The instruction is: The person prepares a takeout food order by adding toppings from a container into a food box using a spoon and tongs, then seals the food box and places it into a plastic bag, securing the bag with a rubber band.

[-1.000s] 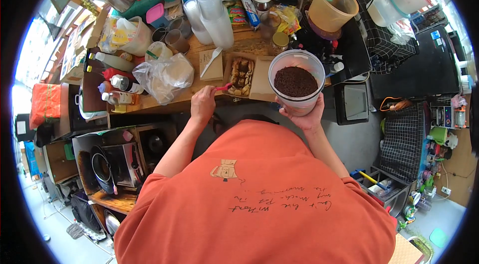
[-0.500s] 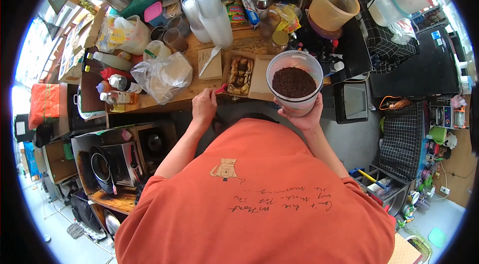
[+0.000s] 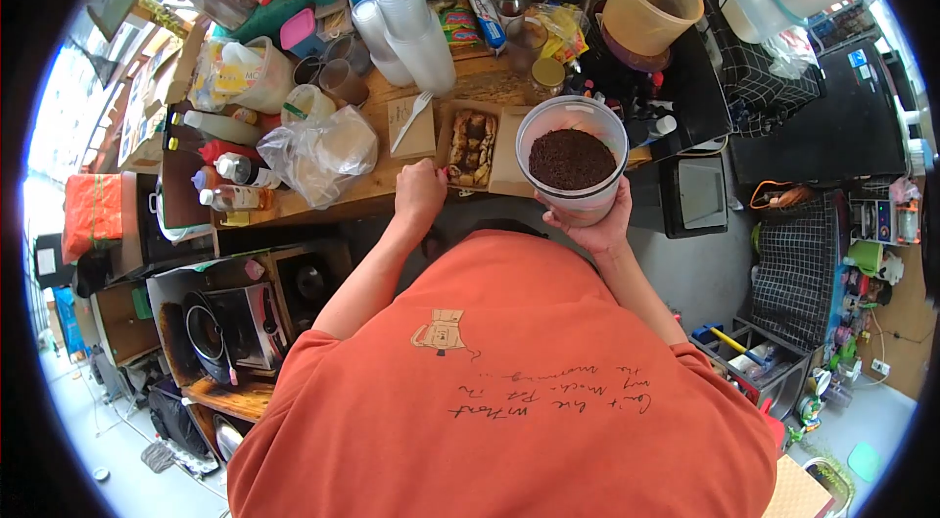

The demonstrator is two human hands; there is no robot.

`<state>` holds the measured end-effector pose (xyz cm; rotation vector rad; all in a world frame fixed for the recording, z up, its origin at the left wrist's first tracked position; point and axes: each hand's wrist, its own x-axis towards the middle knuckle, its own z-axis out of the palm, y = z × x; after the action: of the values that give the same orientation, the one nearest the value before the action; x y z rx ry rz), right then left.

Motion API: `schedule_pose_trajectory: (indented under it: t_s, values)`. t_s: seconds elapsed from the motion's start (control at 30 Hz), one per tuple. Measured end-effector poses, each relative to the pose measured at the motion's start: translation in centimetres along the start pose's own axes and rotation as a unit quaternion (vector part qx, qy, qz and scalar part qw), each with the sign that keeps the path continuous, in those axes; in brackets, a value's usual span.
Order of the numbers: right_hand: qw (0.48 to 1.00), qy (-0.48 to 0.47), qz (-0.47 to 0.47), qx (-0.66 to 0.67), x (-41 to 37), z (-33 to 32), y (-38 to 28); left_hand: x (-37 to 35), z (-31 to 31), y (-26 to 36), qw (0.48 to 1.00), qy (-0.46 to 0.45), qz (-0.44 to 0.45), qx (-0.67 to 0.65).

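Observation:
My right hand point(image 3: 594, 222) holds a clear round tub point(image 3: 573, 197) from below and the side. Dark brown chocolate sprinkles point(image 3: 571, 159) fill much of it. My left hand point(image 3: 421, 191) is closed at the table's front edge, around a small red spoon point(image 3: 445, 171); only a bit of red shows past the fingers. Right beside that hand lies an open cardboard box point(image 3: 446, 138), with browned, dark-streaked toast pieces point(image 3: 472, 148) inside. The box's lid point(image 3: 509, 154) is folded out toward the tub. A white plastic fork point(image 3: 411, 121) rests on another cardboard flap point(image 3: 399, 138).
Stacked clear cups point(image 3: 416, 38) stand behind the box. A plastic bag point(image 3: 323, 151) and several bottles point(image 3: 235, 197) are on the left. A gold-lidded jar point(image 3: 548, 77) and a large beige bucket point(image 3: 651, 4) stand behind the tub. Below left is a stove point(image 3: 225, 332).
My left hand has moved a little right and up, closer to the box, and less of the red spoon shows. The tub has shifted slightly left and up in view.

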<state>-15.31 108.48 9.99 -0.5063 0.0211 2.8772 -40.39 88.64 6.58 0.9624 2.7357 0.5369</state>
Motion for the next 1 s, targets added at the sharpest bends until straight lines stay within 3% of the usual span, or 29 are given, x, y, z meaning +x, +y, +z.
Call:
schedule_pose_trajectory:
  t_s: [0.33,0.6,0.83,0.9,1.0]
  values:
    - [1.0,-0.005,0.001,0.004,0.2,-0.3,-0.2,0.1,0.0,-0.1,1.0,0.007,0.006,0.013]
    - [0.999,-0.017,-0.003,-0.035,0.5,-0.7,-0.3,-0.5,0.2,-0.8,0.986,0.02,0.154,0.057]
    - [0.999,-0.014,-0.004,-0.03,0.7,-0.6,-0.2,-1.3,-1.7,-1.7,0.979,0.018,0.183,0.091]
    - [1.0,-0.002,-0.008,-0.026,0.6,-0.3,-0.4,-1.2,-6.0,0.3,0.978,0.14,0.148,-0.039]
    - [0.999,0.013,0.002,-0.029,0.6,0.0,-0.7,-1.4,-12.6,4.3,0.937,0.121,-0.036,-0.324]
